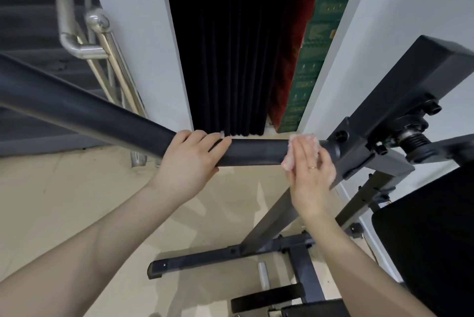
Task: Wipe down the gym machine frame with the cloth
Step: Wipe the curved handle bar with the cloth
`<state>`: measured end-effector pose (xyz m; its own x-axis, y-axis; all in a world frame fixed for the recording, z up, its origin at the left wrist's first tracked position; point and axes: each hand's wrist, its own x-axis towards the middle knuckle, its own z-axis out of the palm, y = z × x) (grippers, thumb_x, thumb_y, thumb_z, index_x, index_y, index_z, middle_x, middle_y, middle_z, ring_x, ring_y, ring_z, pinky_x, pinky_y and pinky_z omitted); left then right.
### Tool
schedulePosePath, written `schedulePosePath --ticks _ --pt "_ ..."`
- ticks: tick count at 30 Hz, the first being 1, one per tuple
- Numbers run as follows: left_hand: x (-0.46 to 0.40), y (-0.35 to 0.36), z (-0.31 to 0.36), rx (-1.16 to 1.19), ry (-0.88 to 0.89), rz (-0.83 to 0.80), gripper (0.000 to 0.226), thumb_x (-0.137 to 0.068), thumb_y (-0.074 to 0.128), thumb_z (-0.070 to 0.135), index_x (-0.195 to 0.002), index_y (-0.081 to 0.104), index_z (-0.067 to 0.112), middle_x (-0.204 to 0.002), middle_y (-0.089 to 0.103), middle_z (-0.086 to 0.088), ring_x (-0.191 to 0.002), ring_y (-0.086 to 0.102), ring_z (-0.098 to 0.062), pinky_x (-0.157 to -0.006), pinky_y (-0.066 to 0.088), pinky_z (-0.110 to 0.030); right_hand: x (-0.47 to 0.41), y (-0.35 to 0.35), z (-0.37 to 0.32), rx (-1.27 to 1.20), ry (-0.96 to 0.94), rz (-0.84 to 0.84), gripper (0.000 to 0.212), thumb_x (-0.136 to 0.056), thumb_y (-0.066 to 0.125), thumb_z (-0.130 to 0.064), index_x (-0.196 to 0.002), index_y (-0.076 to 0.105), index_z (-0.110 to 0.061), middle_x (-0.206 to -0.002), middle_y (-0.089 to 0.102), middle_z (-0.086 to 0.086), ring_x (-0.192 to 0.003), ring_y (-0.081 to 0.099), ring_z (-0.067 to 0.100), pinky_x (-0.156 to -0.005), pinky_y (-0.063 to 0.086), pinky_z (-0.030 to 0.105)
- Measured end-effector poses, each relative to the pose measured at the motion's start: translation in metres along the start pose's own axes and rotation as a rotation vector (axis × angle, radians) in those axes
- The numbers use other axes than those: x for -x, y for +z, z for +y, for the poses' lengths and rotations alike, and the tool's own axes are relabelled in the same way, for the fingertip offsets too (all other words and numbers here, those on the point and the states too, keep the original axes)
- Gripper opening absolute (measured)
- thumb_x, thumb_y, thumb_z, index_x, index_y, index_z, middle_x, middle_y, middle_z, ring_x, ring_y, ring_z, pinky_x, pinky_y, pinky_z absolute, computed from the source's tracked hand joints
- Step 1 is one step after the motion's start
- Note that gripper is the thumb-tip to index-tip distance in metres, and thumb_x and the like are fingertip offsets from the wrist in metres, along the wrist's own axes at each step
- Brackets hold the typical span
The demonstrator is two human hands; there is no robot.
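- At the upper left of the frame, a polished steel stair rail with a rounded knob is seen, smooth and reflective against the pale wall.
- From the left edge toward the centre, the dark bar of the gym machine frame runs as a thick rounded tube with a matte, slightly sheened coat.
- At the centre, the bar is gripped by the left hand, its fingers curled over the top and the thumb tucked underneath.
- Behind it, a black pleated curtain hangs in soft vertical folds.
- Right of centre, the pale pink cloth, soft and fuzzy, is pressed against the bar's end by the right hand, fingers laid nearly straight and close together over it; a ring is worn on one finger.
- Since the cloth is held flat rather than wrapped, it could probably slip out or miss the bar's underside.
- Just right of the cloth, the boxy metal joint carries bolts and a threaded part; the fuzzy cloth might be snagged there, or the fingers pinched.
- At the lower right, a black pad looks matte and flat.
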<state>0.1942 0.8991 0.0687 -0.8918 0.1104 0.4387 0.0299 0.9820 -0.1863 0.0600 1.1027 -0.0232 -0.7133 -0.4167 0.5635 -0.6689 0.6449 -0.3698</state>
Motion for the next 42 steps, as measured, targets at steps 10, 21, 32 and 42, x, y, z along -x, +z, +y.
schedulePosePath --ticks 10,21,32,42 --pt "0.063 -0.037 -0.047 0.279 0.168 0.044 0.025 -0.086 0.049 0.015 -0.088 0.072 0.006 -0.082 0.068 -0.001 -0.070 0.062 -0.019 -0.058 0.049 -0.029 -0.014 0.014 -0.053 0.171 -0.477 -0.062 0.055 -0.092 0.043 -0.031 -0.144 0.035 -0.014 -0.151 0.030 0.003 -0.136 0.023 0.033 -0.111 0.019 0.050" --pt "0.094 -0.020 -0.123 1.492 -0.753 0.249 0.030 -0.077 0.062 0.039 -0.107 0.061 0.038 -0.104 0.066 0.010 -0.102 0.062 -0.009 -0.079 0.052 -0.025 -0.008 0.022 -0.166 -0.345 -0.312 -0.268 0.055 -0.093 0.050 -0.002 -0.144 0.028 -0.009 -0.151 0.022 0.001 -0.142 0.012 0.006 -0.116 0.009 0.020" --pt "0.087 -0.048 -0.157 1.796 -0.552 0.266 0.033 -0.082 0.050 0.040 -0.112 0.060 0.028 -0.118 0.066 -0.001 -0.110 0.062 -0.018 -0.087 0.052 -0.031 -0.037 0.028 -0.265 -0.392 -0.334 0.024 0.049 -0.097 0.044 -0.017 -0.143 0.028 -0.016 -0.149 0.035 0.005 -0.138 0.032 0.015 -0.111 0.029 0.029" --pt "0.097 -0.093 -0.211 1.792 -0.355 0.310 0.072 -0.079 0.055 0.067 -0.132 0.041 0.020 -0.098 0.068 0.007 -0.099 0.063 -0.014 -0.099 0.047 -0.044 -0.053 0.023 -0.295 -0.225 -0.542 0.155 0.055 -0.088 0.057 0.006 -0.138 0.037 -0.002 -0.143 0.039 0.014 -0.135 0.036 0.034 -0.110 0.035 0.047"
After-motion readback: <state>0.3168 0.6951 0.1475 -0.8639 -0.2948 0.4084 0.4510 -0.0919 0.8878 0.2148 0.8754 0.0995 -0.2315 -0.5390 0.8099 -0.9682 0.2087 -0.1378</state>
